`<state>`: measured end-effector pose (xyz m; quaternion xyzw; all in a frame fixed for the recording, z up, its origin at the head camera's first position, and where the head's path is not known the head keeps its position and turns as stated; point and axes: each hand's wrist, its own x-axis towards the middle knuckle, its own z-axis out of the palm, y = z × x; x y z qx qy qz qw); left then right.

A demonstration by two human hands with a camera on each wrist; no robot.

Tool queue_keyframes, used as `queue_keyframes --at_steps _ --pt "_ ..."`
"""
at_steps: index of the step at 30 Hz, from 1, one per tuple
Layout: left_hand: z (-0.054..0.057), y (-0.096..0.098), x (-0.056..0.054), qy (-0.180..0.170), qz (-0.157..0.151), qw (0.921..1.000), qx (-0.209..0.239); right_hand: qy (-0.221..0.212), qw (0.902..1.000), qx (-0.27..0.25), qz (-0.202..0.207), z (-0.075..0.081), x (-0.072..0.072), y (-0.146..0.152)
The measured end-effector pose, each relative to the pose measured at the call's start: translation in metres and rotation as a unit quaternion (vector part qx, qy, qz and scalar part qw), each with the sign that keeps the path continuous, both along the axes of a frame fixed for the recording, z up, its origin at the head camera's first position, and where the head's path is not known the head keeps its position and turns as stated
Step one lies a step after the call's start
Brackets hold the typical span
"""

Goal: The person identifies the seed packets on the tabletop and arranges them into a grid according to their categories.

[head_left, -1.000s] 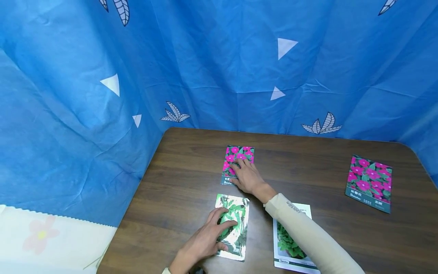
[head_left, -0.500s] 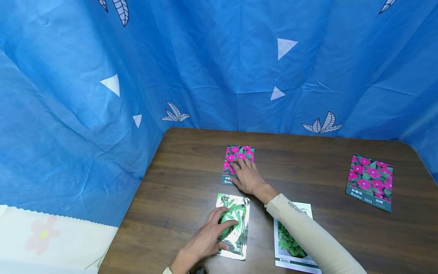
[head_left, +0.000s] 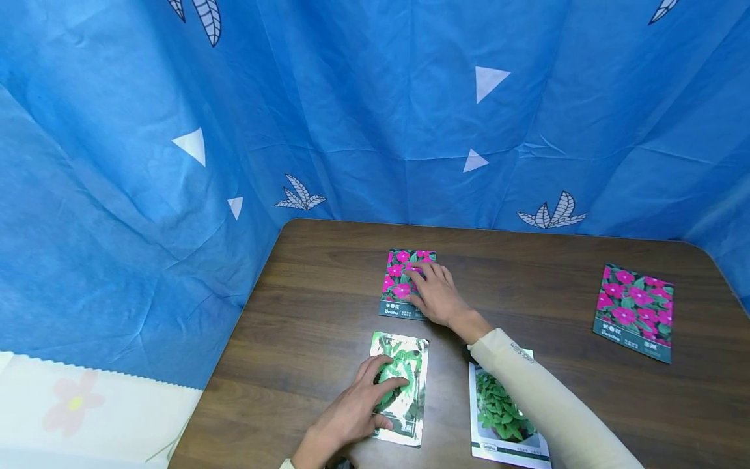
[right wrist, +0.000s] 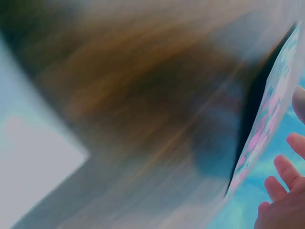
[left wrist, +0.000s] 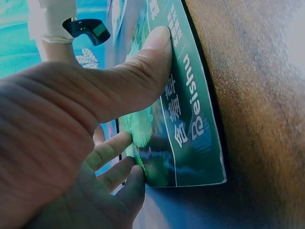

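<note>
My left hand (head_left: 357,404) rests on a shiny green-and-silver seed packet (head_left: 415,397) that lies flat near the front of the table. In the left wrist view the thumb of that left hand (left wrist: 133,78) lies on the dark green printed band of the packet (left wrist: 193,148), and the other fingertips are at its leafy picture. Farther back, my right hand (head_left: 441,298) is over the right part of a pink-flower seed packet (head_left: 400,286), fingers loosely bent. In the right wrist view its fingers (right wrist: 287,170) stand apart from the packet (right wrist: 267,119).
A white-bordered seed packet with a leafy plant (head_left: 500,410) lies partly under my right sleeve (head_left: 545,404). At the right lies another pink-flower packet (head_left: 633,312), set at a slant. A blue curtain (head_left: 375,117) hangs behind the brown wooden table (head_left: 328,280).
My right hand has shifted up and to the right over the pink-flower packet, uncovering more of its lower left printing. My left hand stays on the shiny packet.
</note>
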<state>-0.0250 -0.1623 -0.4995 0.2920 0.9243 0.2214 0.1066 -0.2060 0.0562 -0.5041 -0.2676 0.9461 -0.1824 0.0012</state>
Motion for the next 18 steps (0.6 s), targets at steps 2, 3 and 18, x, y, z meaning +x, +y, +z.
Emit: queue_keyframes --at_steps 2,3,18 --pt "0.0 0.0 0.0 -0.002 0.0 1.0 0.002 -0.001 1.0 -0.002 -0.006 -0.001 -0.001 0.007" --pt "0.0 0.0 0.0 0.0 -0.001 1.0 0.002 -0.002 0.9999 -0.003 -0.009 -0.001 -0.001 0.01" --pt "0.0 0.001 0.0 -0.015 0.008 0.9998 0.003 -0.015 0.9973 -0.012 -0.071 -0.004 -0.004 0.072"
